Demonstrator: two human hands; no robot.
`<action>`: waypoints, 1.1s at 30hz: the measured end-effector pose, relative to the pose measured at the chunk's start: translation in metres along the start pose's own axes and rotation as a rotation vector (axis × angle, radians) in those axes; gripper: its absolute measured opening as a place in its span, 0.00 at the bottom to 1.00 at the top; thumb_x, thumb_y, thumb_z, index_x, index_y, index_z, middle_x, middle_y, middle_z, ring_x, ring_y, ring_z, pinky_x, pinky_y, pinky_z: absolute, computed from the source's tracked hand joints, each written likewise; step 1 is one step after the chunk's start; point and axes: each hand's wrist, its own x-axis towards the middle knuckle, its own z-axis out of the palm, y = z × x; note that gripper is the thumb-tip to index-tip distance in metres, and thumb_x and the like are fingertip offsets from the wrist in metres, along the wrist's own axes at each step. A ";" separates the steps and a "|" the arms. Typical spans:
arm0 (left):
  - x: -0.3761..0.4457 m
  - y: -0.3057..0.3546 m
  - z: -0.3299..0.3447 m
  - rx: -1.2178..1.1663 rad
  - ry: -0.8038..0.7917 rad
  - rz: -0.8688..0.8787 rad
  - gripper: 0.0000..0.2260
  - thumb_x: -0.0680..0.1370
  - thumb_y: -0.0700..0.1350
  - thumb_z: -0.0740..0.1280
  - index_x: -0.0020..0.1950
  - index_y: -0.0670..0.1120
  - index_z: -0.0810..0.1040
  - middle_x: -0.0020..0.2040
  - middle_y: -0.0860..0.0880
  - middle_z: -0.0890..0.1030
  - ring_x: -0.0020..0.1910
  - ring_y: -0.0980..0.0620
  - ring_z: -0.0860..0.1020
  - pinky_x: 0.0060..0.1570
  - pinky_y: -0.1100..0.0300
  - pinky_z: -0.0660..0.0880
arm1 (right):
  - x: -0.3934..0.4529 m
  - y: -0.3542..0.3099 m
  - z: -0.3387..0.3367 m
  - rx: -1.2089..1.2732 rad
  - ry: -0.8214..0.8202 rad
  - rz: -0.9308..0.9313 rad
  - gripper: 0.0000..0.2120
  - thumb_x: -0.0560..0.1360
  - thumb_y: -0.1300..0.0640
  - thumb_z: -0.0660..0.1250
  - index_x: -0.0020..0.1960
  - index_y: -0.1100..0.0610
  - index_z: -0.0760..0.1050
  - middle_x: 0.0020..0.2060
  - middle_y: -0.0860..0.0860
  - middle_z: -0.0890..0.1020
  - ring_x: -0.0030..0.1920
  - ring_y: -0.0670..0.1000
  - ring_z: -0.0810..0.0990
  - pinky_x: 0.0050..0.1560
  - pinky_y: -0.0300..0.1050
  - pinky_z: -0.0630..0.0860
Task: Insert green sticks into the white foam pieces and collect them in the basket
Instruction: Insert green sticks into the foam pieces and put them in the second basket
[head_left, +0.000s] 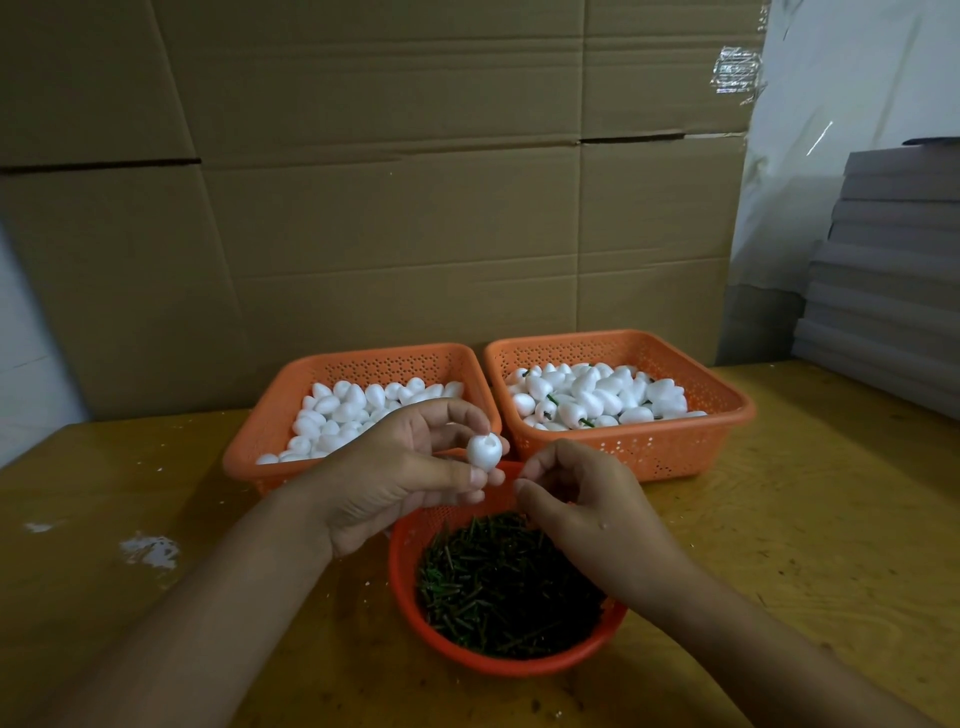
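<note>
My left hand (400, 467) holds a white egg-shaped foam piece (484, 451) between thumb and fingertips, above the gap between the baskets. My right hand (576, 499) is just to its right, with thumb and forefinger pinched together close to the foam piece. No stick shows between them, so I cannot tell whether they hold one. Below both hands a round orange basket (519, 667) is full of short green sticks (498, 587). The left square orange basket (260, 447) holds plain foam pieces. The right square orange basket (675, 441) holds foam pieces with green sticks in them.
Everything stands on a yellow wooden table (805, 519) with white crumbs and smears (150, 551) at the left. Flattened cardboard sheets (389, 208) form a wall behind the baskets. A stack of grey boards (893, 280) sits at the right rear.
</note>
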 end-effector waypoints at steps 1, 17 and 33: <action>0.000 0.001 0.001 -0.020 0.003 -0.003 0.14 0.70 0.33 0.74 0.53 0.46 0.80 0.56 0.41 0.84 0.52 0.46 0.85 0.47 0.59 0.81 | 0.000 0.000 0.000 0.000 0.001 -0.002 0.04 0.75 0.57 0.71 0.42 0.51 0.78 0.33 0.49 0.82 0.32 0.44 0.79 0.33 0.37 0.73; 0.000 0.003 0.002 -0.092 0.031 -0.035 0.18 0.71 0.42 0.76 0.60 0.46 0.79 0.55 0.41 0.84 0.48 0.49 0.84 0.45 0.59 0.81 | 0.000 -0.006 -0.003 0.147 -0.001 0.039 0.04 0.76 0.59 0.71 0.42 0.54 0.80 0.32 0.46 0.81 0.32 0.41 0.76 0.35 0.37 0.72; 0.001 0.000 0.003 0.090 0.079 0.010 0.19 0.72 0.44 0.72 0.63 0.45 0.80 0.51 0.47 0.84 0.46 0.51 0.80 0.45 0.60 0.80 | 0.008 -0.014 -0.013 0.965 0.028 0.344 0.03 0.77 0.69 0.66 0.49 0.65 0.78 0.41 0.61 0.85 0.38 0.52 0.85 0.38 0.38 0.81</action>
